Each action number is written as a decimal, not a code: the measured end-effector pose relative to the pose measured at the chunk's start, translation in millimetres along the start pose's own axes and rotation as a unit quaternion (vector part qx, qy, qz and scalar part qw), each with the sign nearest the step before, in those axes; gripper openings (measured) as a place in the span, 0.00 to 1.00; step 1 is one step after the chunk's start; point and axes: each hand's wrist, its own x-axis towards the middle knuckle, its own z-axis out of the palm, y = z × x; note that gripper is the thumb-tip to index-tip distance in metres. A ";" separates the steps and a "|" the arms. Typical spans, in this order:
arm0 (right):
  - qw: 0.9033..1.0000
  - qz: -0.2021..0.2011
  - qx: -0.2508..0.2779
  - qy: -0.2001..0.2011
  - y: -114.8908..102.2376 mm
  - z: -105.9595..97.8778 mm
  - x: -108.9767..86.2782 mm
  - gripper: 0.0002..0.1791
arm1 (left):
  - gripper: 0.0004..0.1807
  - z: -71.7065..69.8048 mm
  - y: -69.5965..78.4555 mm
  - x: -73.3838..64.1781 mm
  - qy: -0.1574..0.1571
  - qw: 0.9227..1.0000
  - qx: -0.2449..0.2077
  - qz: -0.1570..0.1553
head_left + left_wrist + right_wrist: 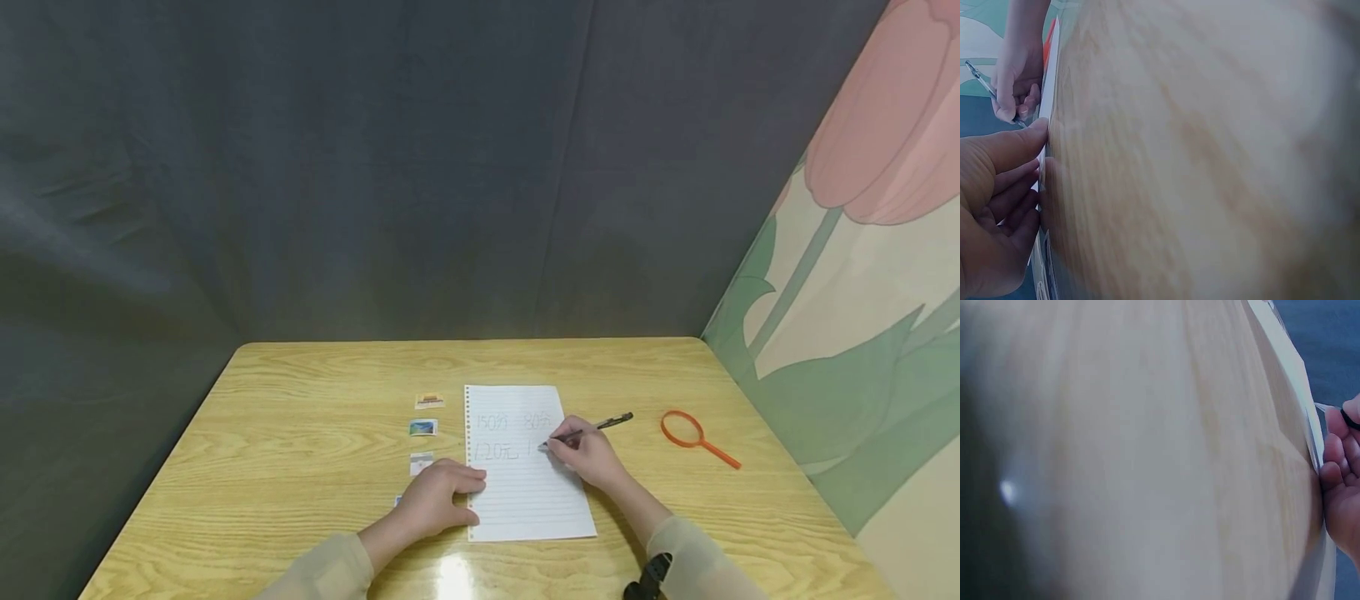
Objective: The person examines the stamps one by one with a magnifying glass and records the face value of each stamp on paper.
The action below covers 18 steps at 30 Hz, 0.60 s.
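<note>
A lined sheet of paper (528, 500) with punched holes down its left edge lies on the wooden table. Handwritten numbers and characters fill two rows near its top. My right hand (592, 458) grips a pen (611, 422), its tip at the second row, right after a short upright stroke. On the sheet's left edge rests my left hand (435, 500), fingertips and thumb on the paper. In the left wrist view, the left hand's thumb (1025, 140) and fingers meet the sheet's edge. The right wrist view catches the right hand (1344, 462) at its edge.
Left of the sheet, small stamp-like pictures stand in a column: an orange one (430, 401), a blue-green one (423, 427), a pale one (421, 463), and another partly under the left hand. An orange magnifying glass (701, 442) lies right. A dark curtain (450, 208) hangs behind the table.
</note>
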 end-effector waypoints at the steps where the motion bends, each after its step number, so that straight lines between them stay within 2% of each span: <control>1: 1.000 0.001 -0.002 0.002 0.3 -0.6 -0.9 0.05 | 0.25 0.1 0.1 0.0 -0.001 1.000 0.000 0.000; 18: 0.999 -0.016 -0.025 -0.016 3.4 2.0 -0.5 0.05 | 0.25 -0.3 1.2 -0.4 0.000 1.000 0.006 0.006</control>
